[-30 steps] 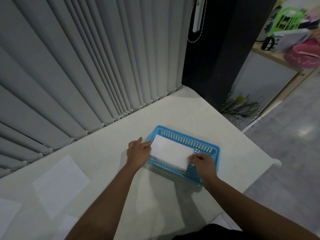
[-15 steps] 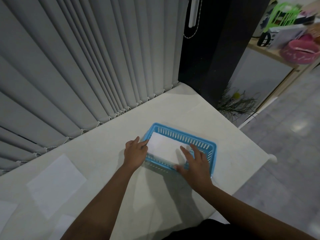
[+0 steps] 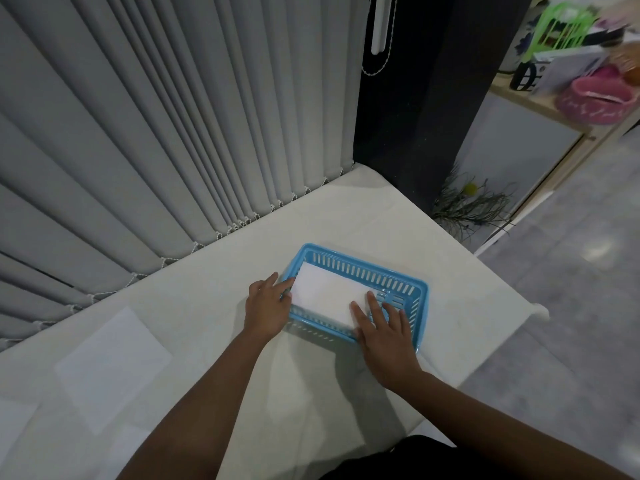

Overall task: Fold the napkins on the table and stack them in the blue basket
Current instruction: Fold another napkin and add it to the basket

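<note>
A blue slotted basket [image 3: 377, 271] sits on the white table, right of centre. Inside it lies a folded white napkin [image 3: 325, 294]. My left hand [image 3: 266, 306] rests at the basket's left end, fingers touching the rim and the napkin's left edge. My right hand [image 3: 384, 332] lies flat with fingers spread over the basket's near right part, fingertips on the napkin's right end. An unfolded white napkin [image 3: 112, 365] lies flat on the table to the left. Parts of two more napkins [image 3: 14, 420] show at the lower left.
Grey vertical blinds [image 3: 173, 116] run along the table's far edge. The table's right edge [image 3: 502, 341] drops to a grey floor. A dark pillar [image 3: 415, 98], a plant and a shelf with a green rack and pink basket stand at the back right.
My right hand went from pinching the napkin's right end to lying open and flat on it. My left hand stayed at the basket's left end.
</note>
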The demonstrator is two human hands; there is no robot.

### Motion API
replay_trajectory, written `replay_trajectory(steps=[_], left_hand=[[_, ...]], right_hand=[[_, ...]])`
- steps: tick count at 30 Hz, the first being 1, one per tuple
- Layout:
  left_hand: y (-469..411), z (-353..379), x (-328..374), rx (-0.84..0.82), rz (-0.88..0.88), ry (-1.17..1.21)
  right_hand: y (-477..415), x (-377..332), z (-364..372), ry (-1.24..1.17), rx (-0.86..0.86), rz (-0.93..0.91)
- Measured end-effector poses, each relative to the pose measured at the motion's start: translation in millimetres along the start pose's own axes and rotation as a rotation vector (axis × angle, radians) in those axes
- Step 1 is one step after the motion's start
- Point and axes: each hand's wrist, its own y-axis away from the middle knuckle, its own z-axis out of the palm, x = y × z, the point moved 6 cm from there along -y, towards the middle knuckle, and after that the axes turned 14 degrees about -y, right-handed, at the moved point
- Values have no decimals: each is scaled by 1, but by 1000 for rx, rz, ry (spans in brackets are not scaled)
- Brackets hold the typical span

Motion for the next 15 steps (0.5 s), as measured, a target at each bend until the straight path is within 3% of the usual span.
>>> replay_trajectory(steps=[5,8,12,15], left_hand=[[7,-13,-3,153,-74,258],[6,-7,-7,66,-220,458],[5,18,-18,-95,-384,681],[11,37,-27,-135,-408,789]], right_hand=[[7,11,-14,-124,147,58],[17,31,-32,-280,337,200],[19,66,-25,-783,325,505],[19,68,-14,-1120,279,522]])
